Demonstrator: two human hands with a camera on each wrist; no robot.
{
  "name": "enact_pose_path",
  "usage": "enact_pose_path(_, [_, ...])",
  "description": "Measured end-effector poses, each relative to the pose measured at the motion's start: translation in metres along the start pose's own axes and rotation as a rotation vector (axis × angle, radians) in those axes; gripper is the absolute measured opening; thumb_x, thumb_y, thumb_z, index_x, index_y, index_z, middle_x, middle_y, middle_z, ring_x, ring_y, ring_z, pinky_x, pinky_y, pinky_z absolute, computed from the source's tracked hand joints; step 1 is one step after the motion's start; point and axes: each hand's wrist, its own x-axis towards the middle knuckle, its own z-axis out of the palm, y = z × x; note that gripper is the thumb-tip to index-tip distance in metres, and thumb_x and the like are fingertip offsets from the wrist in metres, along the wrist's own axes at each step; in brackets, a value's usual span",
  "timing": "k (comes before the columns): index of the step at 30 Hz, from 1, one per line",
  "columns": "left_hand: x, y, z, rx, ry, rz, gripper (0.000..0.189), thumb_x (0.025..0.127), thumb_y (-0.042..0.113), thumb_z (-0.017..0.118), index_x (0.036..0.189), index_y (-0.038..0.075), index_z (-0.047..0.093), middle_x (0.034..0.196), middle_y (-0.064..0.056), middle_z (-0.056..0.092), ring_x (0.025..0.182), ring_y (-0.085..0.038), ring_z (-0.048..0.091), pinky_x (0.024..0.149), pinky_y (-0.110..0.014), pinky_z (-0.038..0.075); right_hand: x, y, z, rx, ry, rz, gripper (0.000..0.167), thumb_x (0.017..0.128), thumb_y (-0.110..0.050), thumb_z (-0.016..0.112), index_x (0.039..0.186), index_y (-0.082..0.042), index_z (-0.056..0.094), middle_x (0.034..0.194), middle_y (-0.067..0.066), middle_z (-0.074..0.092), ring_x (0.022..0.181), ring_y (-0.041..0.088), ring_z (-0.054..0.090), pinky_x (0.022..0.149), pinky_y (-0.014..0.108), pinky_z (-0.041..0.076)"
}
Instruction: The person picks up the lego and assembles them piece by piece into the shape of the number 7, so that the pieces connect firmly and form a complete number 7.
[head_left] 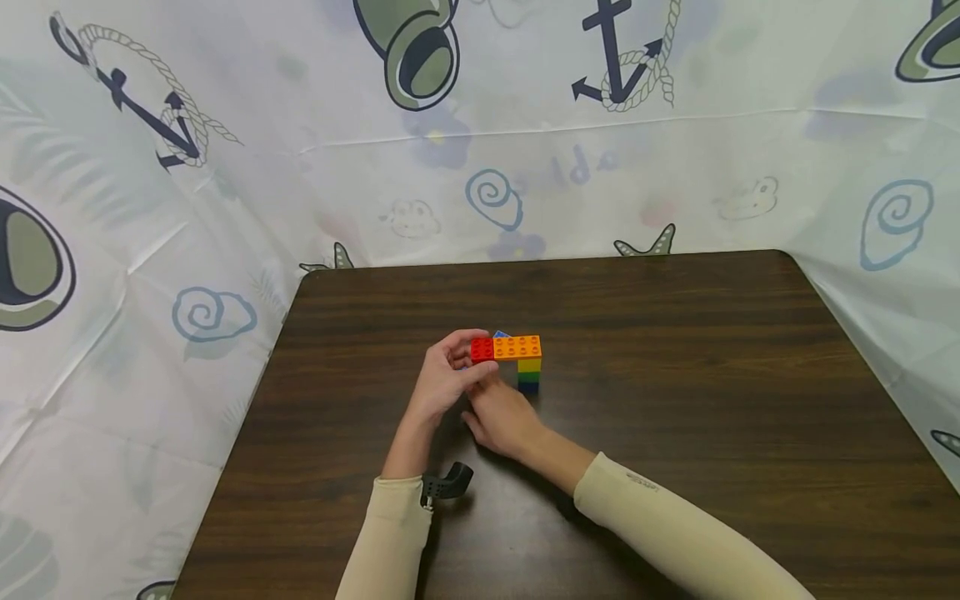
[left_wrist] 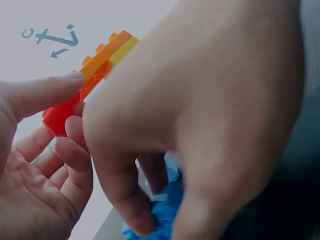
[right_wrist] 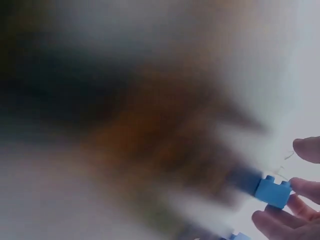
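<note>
In the head view, a structure of toy building bricks stands at the table's middle. A red brick (head_left: 482, 350) and an orange brick (head_left: 517, 347) form its top. Under the orange brick's right end are yellow (head_left: 529, 365), green (head_left: 528, 377) and dark blue (head_left: 528, 387) bricks. My left hand (head_left: 442, 379) pinches the red end between thumb and fingers. Beneath it reaches my right hand (head_left: 506, 417), its fingertips hidden there. The left wrist view shows that hand's fingers round a blue brick (left_wrist: 167, 212). A light blue brick (right_wrist: 274, 193) touches fingers in the right wrist view, mostly blurred.
The bricks stand on a dark wooden table (head_left: 675, 400). A patterned white cloth (head_left: 525, 108) hangs behind it and along the sides. A black strap (head_left: 448, 482) sticks out from the left wrist. A small blue piece (head_left: 501, 334) peeks out behind the orange brick.
</note>
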Motion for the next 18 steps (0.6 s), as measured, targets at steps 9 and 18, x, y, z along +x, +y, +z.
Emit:
enact_pose_path(9, [0.002, 0.0, 0.002, -0.001, -0.02, 0.0, 0.05, 0.083, 0.004, 0.078, 0.129, 0.001, 0.06, 0.114, -0.014, 0.068, 0.096, -0.024, 0.066, 0.08, -0.029, 0.055, -0.022, 0.011, -0.006, 0.129, 0.115, -0.106, 0.021, 0.079, -0.014, 0.083, 0.091, -0.01, 0.066, 0.103, 0.002, 0.051, 0.082, 0.014, 0.058, 0.071, 0.029, 0.053])
enact_pose_path(18, [0.004, 0.004, 0.0, 0.043, -0.043, -0.042, 0.044, 0.083, 0.005, 0.078, 0.125, 0.005, 0.064, 0.114, -0.015, 0.068, 0.095, -0.024, 0.066, 0.08, -0.028, 0.055, -0.038, 0.024, -0.02, 0.274, 0.001, 0.023, 0.022, 0.085, -0.021, 0.078, 0.104, -0.016, 0.069, 0.103, -0.004, 0.059, 0.076, 0.009, 0.056, 0.069, 0.027, 0.052])
